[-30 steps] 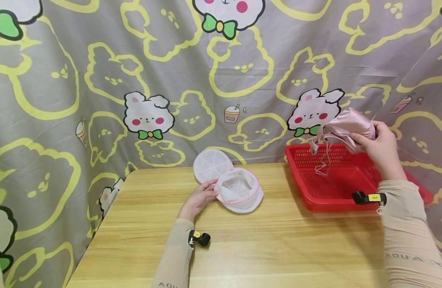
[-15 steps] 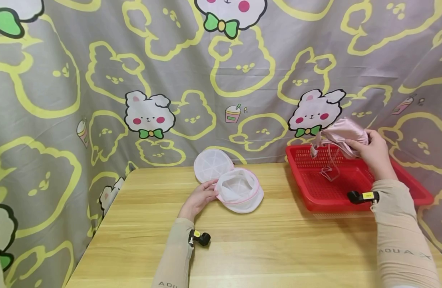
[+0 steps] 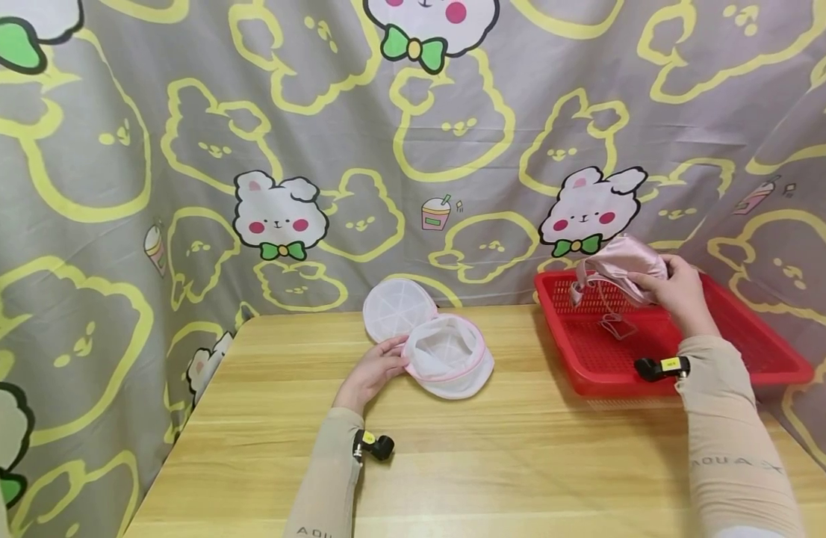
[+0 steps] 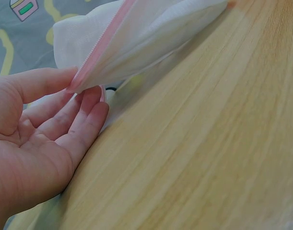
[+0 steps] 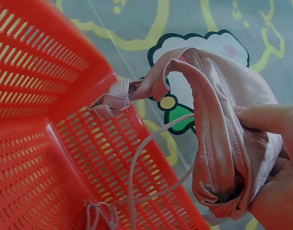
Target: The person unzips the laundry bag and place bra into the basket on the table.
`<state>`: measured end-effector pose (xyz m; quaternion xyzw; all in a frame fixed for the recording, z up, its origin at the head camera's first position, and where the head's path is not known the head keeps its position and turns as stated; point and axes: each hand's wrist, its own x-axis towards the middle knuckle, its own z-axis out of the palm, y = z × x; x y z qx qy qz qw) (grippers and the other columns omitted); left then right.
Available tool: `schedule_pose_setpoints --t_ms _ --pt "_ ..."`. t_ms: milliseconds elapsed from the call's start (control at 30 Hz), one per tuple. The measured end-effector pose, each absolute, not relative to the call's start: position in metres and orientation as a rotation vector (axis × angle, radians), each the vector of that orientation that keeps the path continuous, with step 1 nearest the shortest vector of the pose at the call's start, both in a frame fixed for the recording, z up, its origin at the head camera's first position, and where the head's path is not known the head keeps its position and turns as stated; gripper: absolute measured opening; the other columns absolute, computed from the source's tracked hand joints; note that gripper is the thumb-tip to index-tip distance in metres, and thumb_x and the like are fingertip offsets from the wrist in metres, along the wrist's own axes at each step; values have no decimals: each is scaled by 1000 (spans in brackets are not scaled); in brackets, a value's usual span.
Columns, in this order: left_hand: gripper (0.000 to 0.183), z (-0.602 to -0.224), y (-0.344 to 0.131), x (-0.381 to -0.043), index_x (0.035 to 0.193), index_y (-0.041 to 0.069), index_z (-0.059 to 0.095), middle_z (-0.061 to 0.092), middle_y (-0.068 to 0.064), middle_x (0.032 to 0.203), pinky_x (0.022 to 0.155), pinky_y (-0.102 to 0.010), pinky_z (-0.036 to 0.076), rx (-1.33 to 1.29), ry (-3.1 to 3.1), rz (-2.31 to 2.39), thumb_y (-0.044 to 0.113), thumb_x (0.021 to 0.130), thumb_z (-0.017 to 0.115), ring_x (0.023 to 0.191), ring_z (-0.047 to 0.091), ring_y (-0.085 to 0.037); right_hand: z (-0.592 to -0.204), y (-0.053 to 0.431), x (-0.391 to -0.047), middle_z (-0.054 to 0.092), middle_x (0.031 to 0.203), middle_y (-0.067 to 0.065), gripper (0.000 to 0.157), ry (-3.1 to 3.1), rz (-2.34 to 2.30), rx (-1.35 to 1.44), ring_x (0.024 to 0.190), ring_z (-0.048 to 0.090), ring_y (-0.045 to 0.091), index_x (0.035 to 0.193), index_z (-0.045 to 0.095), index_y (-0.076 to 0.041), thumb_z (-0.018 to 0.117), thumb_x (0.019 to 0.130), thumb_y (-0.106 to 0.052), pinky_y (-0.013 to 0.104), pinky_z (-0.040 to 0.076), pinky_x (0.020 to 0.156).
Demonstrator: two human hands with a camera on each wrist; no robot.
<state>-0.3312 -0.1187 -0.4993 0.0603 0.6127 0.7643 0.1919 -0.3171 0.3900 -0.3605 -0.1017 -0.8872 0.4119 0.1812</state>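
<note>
A white mesh laundry bag (image 3: pixel 465 382) with a pink zipper edge stands on the table, its round lid (image 3: pixel 398 308) folded back towards the curtain. My left hand (image 3: pixel 373 371) pinches the zipper edge (image 4: pixel 95 56) between thumb and fingers, as the left wrist view shows. Over the basket, my right hand (image 3: pixel 683 295) holds a shiny pink satin bra (image 3: pixel 624 265), thumb on the near side. The bra's thin straps (image 5: pixel 136 163) dangle towards the basket. In the right wrist view, the fingers behind the bra (image 5: pixel 216 129) are mostly hidden.
A red plastic basket (image 3: pixel 591 382) with slotted walls stands at the right of the wooden table (image 3: pixel 494 471). A grey curtain (image 3: pixel 480 157) with yellow outlines and rabbit prints hangs close behind the table and along both sides.
My right hand has moved left and down with the bra, further over the basket's left part. The left hand and the mesh bag have stayed in place.
</note>
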Motion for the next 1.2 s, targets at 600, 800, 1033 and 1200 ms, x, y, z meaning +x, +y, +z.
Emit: schedule_pose_setpoints --t_ms 600,800,1033,1200 --pt "53 -499 -117 -331 130 6 42 55 -9 112 83 -27 49 165 1705 2158 -8 81 55 93 59 -13 -382 390 -328 48 83 -12 63 -2554 1289 -308 65 48 -2 119 43 -2 69 75 -39 19 47 53" --pt "53 -500 -117 -330 130 6 43 54 -10 114 84 -28 49 144 1708 2163 -9 80 54 93 59 -14 -383 390 -328 48 94 2 70 -2662 1273 -291 72 47 3 126 39 0 66 77 -42 18 47 58" --pt "55 -487 -119 -325 133 4 37 54 -6 111 86 -27 48 196 1707 2112 -8 82 53 92 58 -10 -386 396 -331 50 88 -4 72 -2710 1377 -316 69 50 3 129 33 2 64 79 -39 23 50 60" --pt "55 -485 -119 -324 134 2 36 54 -7 111 87 -28 47 204 1716 2105 -8 82 53 92 58 -10 -386 398 -330 50 80 -9 72 -2817 1409 -272 68 53 4 130 29 6 63 82 -36 25 52 63"
